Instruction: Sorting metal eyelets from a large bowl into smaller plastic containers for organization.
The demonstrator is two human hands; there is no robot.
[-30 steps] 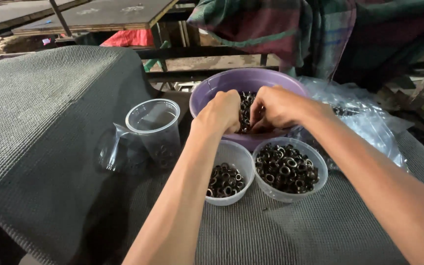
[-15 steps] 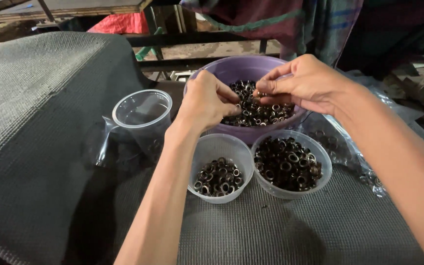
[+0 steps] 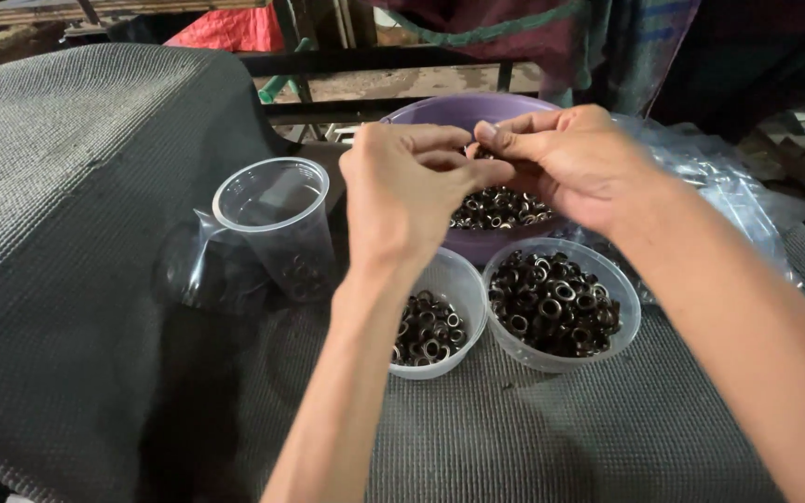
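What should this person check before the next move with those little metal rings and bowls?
1. Both hands meet above the purple bowl: ok; left hand, right hand.
2. A ring pinched between the fingertips: cannot tell, hidden.
3. Purple bowl holds rings: ok.
4. Left clear bowl has room: ok, partly filled.
5. Right clear bowl has room: not ok, nearly full.
6. Clear cup upright: ok.

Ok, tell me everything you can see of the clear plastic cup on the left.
The clear plastic cup stands upright on the dark ribbed mat, left of the two small white bowls. It is see-through, round-rimmed and tapers toward its base. A few small dark rings lie at its bottom; otherwise it looks empty. A second clear cup lies tipped on its side against its left. Neither hand touches it.
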